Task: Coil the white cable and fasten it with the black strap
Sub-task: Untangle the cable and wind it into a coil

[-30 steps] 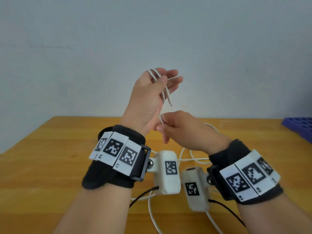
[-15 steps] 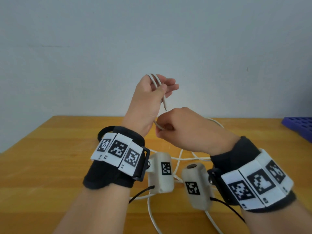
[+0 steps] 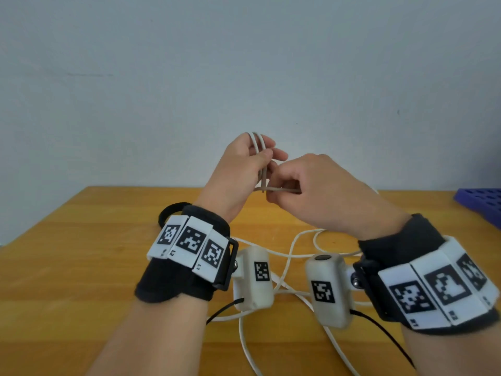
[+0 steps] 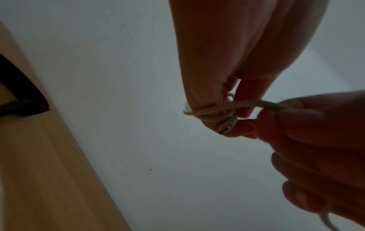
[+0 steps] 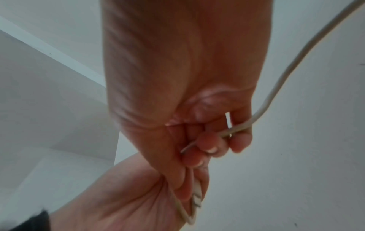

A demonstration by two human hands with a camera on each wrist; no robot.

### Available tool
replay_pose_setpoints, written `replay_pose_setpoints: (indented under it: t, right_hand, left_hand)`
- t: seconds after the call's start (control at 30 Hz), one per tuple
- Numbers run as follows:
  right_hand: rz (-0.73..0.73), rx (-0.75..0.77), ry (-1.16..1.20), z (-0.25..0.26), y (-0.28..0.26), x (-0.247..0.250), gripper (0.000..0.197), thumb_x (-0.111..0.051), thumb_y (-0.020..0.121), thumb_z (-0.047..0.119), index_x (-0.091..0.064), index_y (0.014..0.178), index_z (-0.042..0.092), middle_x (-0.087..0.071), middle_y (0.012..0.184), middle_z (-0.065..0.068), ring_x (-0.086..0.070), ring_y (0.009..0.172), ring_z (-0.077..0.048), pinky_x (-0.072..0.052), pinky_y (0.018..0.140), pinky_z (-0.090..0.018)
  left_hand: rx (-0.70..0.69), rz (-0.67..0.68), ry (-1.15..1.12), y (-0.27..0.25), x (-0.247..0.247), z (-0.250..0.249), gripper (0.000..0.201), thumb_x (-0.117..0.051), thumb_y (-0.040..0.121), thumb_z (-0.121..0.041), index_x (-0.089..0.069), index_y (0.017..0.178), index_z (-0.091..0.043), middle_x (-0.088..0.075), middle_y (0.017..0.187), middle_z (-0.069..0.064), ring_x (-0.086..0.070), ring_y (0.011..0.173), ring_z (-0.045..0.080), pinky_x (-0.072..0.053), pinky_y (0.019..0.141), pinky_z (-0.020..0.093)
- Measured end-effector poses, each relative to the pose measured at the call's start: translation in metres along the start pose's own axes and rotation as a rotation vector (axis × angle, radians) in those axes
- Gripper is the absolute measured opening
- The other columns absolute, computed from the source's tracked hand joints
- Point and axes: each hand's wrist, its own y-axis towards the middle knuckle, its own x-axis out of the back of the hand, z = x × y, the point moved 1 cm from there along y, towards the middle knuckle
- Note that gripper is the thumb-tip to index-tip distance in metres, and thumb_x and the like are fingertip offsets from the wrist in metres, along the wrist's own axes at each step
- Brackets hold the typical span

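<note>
The left hand point(image 3: 241, 169) pinches a few cable point(image 3: 259, 147) loops; the right hand point(image 3: 311, 191) grips the next stretch just right of them. Most cable lies loose on the bench point(image 3: 81, 267). The strap point(image 3: 173, 210), far left, looks untouched.

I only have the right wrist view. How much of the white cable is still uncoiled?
Observer: Much of it. The white cable lies in loose loops on the table.
Operator: And the black strap?
Observer: The black strap lies on the table just beyond the left wristband, in neither hand.
Operator: Turns on the left hand?
Observer: Two strands arch over the top of the left hand.
</note>
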Motion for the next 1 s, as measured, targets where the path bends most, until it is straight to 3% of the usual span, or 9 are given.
replay_pose_setpoints:
  t: [0.17, 0.27, 0.4, 0.47, 0.6, 0.7, 0.83, 1.0]
  right_hand:
    - [-0.086, -0.036, 0.067, -0.012, 0.0, 0.007, 0.011, -0.065, 0.083, 0.027, -0.072, 0.074, 0.028, -0.053, 0.047, 0.017, -0.045, 0.047, -0.004, -0.031, 0.052, -0.02]
    - [-0.137, -0.014, 0.084, -0.012, 0.0, 0.008, 0.01, -0.067, 0.082, 0.025, -0.073, 0.074, 0.029, -0.061, 0.056, 0.014, -0.05, 0.052, -0.003, -0.034, 0.055, -0.022]
    - [-0.221, 0.022, 0.139, -0.013, 0.001, 0.01, 0.009, -0.067, 0.078, 0.019, -0.069, 0.075, 0.027, -0.069, 0.066, 0.005, -0.057, 0.059, -0.014, -0.049, 0.061, -0.037]
    - [-0.256, 0.044, 0.15, -0.013, 0.001, 0.011, 0.008, -0.068, 0.077, 0.017, -0.066, 0.077, 0.025, -0.069, 0.067, 0.002, -0.06, 0.064, -0.017, -0.051, 0.066, -0.04]
    - [-0.332, 0.079, 0.137, -0.011, 0.0, 0.013, 0.011, -0.068, 0.078, 0.015, -0.063, 0.077, 0.024, -0.067, 0.069, 0.006, -0.06, 0.07, -0.011, -0.048, 0.069, -0.033]
    - [-0.406, 0.101, 0.123, -0.011, -0.001, 0.015, 0.01, -0.069, 0.079, 0.014, -0.062, 0.077, 0.02, -0.064, 0.072, 0.011, -0.061, 0.074, -0.007, -0.048, 0.072, -0.025]
    - [-0.477, 0.121, 0.101, -0.011, -0.002, 0.014, 0.008, -0.069, 0.079, 0.015, -0.062, 0.077, 0.015, -0.064, 0.073, 0.008, -0.061, 0.074, -0.009, -0.048, 0.072, -0.027]
    - [-0.594, 0.078, 0.085, -0.017, -0.002, 0.015, 0.016, -0.074, 0.076, 0.029, -0.064, 0.078, 0.017, -0.066, 0.074, 0.008, -0.064, 0.073, -0.009, -0.053, 0.072, -0.034]
  left_hand:
    - [0.049, 0.028, 0.065, -0.001, -0.002, 0.004, 0.013, -0.046, 0.095, -0.003, -0.055, 0.098, -0.011, -0.063, 0.069, -0.004, -0.056, 0.056, 0.008, -0.044, 0.054, 0.02]
    - [0.062, 0.076, 0.103, 0.0, -0.002, 0.006, 0.014, -0.046, 0.095, -0.003, -0.057, 0.103, -0.002, -0.06, 0.07, 0.005, -0.054, 0.057, 0.014, -0.044, 0.055, 0.023]
    - [0.087, 0.15, 0.026, -0.003, -0.002, 0.004, 0.014, -0.048, 0.096, -0.007, -0.057, 0.085, -0.005, -0.054, 0.062, 0.005, -0.049, 0.051, 0.012, -0.041, 0.05, 0.021]
    - [0.087, 0.18, -0.004, -0.004, -0.002, 0.004, 0.015, -0.05, 0.096, -0.01, -0.056, 0.083, -0.005, -0.055, 0.063, 0.005, -0.048, 0.052, 0.014, -0.041, 0.051, 0.022]
    - [0.084, 0.19, -0.005, -0.004, -0.002, 0.003, 0.019, -0.044, 0.098, -0.009, -0.056, 0.085, -0.003, -0.058, 0.064, 0.004, -0.046, 0.051, 0.014, -0.04, 0.05, 0.023]
    - [0.102, 0.199, -0.008, -0.006, -0.002, 0.003, 0.032, -0.037, 0.102, -0.024, -0.056, 0.083, -0.007, -0.059, 0.063, 0.005, -0.044, 0.049, 0.016, -0.037, 0.05, 0.026]
    - [0.128, 0.246, 0.043, -0.008, -0.004, 0.003, 0.048, -0.029, 0.102, -0.042, -0.059, 0.082, -0.01, -0.058, 0.06, 0.005, -0.042, 0.047, 0.016, -0.036, 0.048, 0.026]
    - [0.162, 0.271, 0.036, -0.009, -0.006, -0.001, 0.056, -0.027, 0.1, -0.049, -0.06, 0.075, -0.011, -0.054, 0.053, 0.004, -0.038, 0.041, 0.014, -0.031, 0.042, 0.023]
